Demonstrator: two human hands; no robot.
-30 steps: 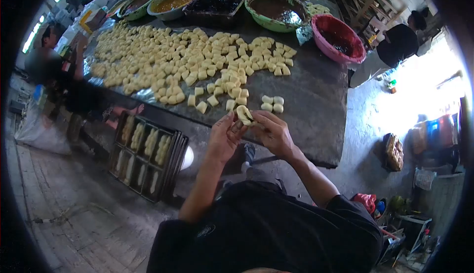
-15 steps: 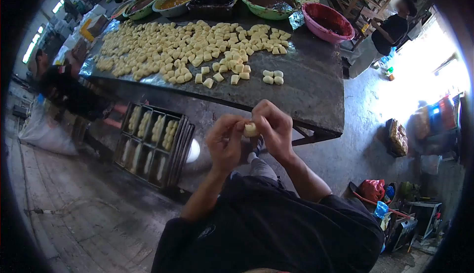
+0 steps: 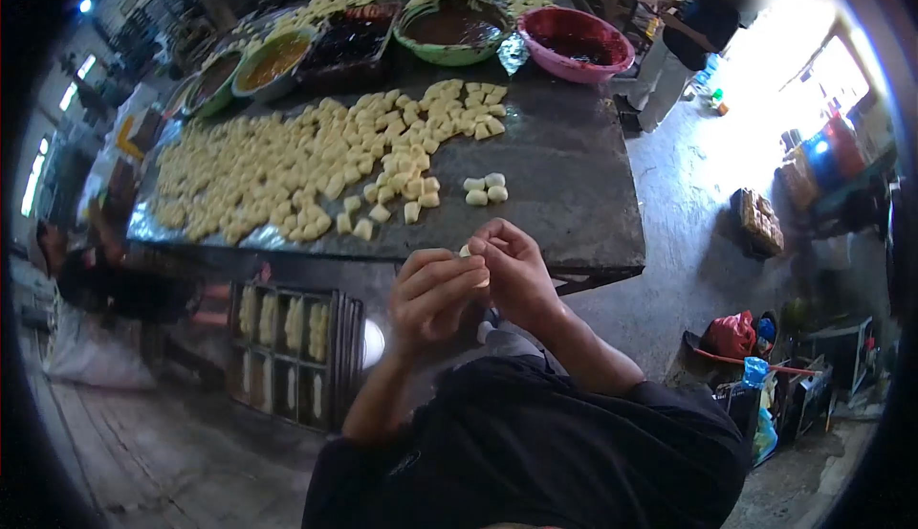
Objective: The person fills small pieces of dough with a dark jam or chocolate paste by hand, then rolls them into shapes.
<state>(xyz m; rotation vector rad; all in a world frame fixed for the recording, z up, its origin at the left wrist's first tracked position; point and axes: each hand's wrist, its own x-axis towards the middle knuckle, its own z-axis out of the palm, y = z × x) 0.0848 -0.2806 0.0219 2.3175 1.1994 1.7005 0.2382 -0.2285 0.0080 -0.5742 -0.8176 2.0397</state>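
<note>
My left hand [image 3: 427, 297] and my right hand [image 3: 517, 277] meet in front of my chest, just off the near edge of the metal-topped table [image 3: 564, 189]. Pinched between their fingertips is a small piece of pale dough [image 3: 466, 252], mostly hidden by the fingers. Beyond my hands a small cluster of smooth dough balls [image 3: 486, 189] sits on the tabletop. To its left spreads a large heap of cut dough pieces [image 3: 287, 170], with a few loose ones at its near edge.
Along the table's far side stand a pink basin [image 3: 574, 72], a green basin [image 3: 449, 55] and other containers of dark or orange fillings. Divided baking tins [image 3: 327, 357] holding dough stand low on the left. One person [image 3: 124, 285] is at left, another [image 3: 703, 27] at far right.
My view has shifted, so the table and basins sit further left and the basins lower. Both hands still grip the dough piece, now more covered by my fingers, the left hand turned further over it.
</note>
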